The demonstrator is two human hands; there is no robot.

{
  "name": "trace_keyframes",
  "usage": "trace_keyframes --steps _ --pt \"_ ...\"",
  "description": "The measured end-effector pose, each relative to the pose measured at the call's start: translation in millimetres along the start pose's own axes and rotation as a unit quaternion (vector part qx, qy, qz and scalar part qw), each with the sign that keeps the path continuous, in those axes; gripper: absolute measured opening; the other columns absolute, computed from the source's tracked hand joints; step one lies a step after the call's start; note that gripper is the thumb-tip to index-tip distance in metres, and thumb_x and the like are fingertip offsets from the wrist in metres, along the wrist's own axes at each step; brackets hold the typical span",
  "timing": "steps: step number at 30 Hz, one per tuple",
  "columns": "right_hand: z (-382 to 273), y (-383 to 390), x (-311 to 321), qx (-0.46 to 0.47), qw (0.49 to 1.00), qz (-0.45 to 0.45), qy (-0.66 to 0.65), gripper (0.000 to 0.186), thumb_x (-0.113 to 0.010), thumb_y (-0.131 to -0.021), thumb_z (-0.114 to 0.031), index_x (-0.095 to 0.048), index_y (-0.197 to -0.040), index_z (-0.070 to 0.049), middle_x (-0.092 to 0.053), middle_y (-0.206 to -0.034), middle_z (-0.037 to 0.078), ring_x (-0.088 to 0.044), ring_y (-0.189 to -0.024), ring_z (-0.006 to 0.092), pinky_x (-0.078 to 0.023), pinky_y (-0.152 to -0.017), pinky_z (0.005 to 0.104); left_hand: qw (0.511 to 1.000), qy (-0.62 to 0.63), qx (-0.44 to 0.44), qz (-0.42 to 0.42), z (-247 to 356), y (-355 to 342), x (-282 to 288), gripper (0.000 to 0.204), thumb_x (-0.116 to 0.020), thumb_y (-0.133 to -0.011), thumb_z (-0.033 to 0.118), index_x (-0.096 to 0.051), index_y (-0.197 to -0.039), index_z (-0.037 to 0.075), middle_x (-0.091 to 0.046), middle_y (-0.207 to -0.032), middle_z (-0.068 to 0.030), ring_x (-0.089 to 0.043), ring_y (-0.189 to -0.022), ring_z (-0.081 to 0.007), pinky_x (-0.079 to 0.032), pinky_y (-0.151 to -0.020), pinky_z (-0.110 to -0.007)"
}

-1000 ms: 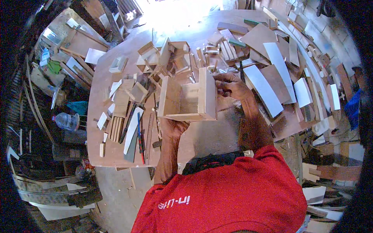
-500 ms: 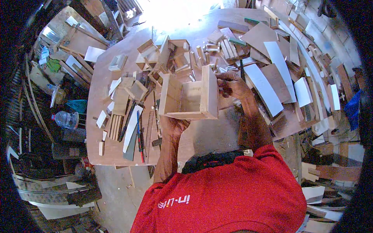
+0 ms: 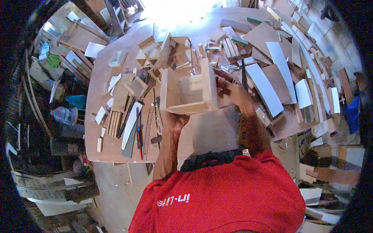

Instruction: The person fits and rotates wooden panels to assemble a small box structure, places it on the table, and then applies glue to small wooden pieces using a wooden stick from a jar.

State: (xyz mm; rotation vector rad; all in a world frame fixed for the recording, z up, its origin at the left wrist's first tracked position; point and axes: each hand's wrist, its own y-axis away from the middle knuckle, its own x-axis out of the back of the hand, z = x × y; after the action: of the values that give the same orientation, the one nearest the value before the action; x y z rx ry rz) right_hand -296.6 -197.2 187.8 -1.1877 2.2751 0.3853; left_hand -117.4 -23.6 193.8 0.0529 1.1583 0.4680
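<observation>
Little has shifted: both hands stay on the open wooden box [image 3: 189,90] mid-surface. Left hand [image 3: 173,119] props its near edge, fingers hidden; right hand [image 3: 230,91] curls fingers against its right wall, beside scattered offcuts [image 3: 268,83].

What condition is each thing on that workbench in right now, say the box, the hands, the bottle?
Wooden box frame: open-topped, unfinished, standing on the bench.
Left hand: gripping the frame's near edge.
Right hand: pressed against the frame's right wall.
Plastic bottle: lying on its side.
White boards: lying flat, loose.
Workbench: cluttered with offcuts.
</observation>
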Motion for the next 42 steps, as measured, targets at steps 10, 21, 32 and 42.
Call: trace_keyframes --steps 10,21,32,42 --pt "22 13 -21 0.081 0.987 0.084 0.112 0.047 -0.063 -0.089 -0.025 -0.049 -0.132 -0.008 -0.060 -0.111 0.006 -0.060 -0.099 0.0171 -0.052 -0.081 0.0313 0.997 0.065 -0.008 0.045 -2 -1 -11 0.068 -0.050 -0.084 0.053 -0.040 -0.132 0.005 -0.048 -0.130 -0.0154 -0.050 -0.116 -0.0370 -0.045 -0.096 -0.050" --pt "12 42 -48 0.175 0.905 0.192 0.337 0.042 -0.060 -0.090 -0.024 -0.051 -0.125 -0.001 -0.057 -0.121 0.012 -0.055 -0.110 0.0253 -0.042 -0.097 0.0372 0.999 0.002 -0.046 0.017 4 6 -48 0.061 -0.047 -0.086 0.045 -0.043 -0.132 0.006 -0.051 -0.128 -0.0159 -0.050 -0.116 -0.0366 -0.044 -0.096 -0.057" --pt "5 40 -79 0.245 0.871 0.161 0.394 0.046 -0.053 -0.094 -0.025 -0.048 -0.129 0.004 -0.054 -0.124 0.014 -0.055 -0.108 0.0210 -0.048 -0.088 0.0327 0.996 -0.038 -0.059 -0.049 3 5 -55 0.058 -0.043 -0.089 0.043 -0.042 -0.133 0.005 -0.052 -0.129 -0.0153 -0.051 -0.118 -0.0352 -0.043 -0.098 -0.057" --pt "2 36 -87 0.200 0.904 0.216 0.311 0.047 -0.054 -0.093 -0.028 -0.051 -0.127 0.005 -0.057 -0.121 0.014 -0.057 -0.102 0.0192 -0.046 -0.087 0.0313 0.994 -0.075 -0.069 -0.035 6 8 -57 0.054 -0.034 -0.095 0.046 -0.042 -0.134 0.009 -0.050 -0.130 -0.0135 -0.053 -0.116 -0.0338 -0.047 -0.095 -0.051"
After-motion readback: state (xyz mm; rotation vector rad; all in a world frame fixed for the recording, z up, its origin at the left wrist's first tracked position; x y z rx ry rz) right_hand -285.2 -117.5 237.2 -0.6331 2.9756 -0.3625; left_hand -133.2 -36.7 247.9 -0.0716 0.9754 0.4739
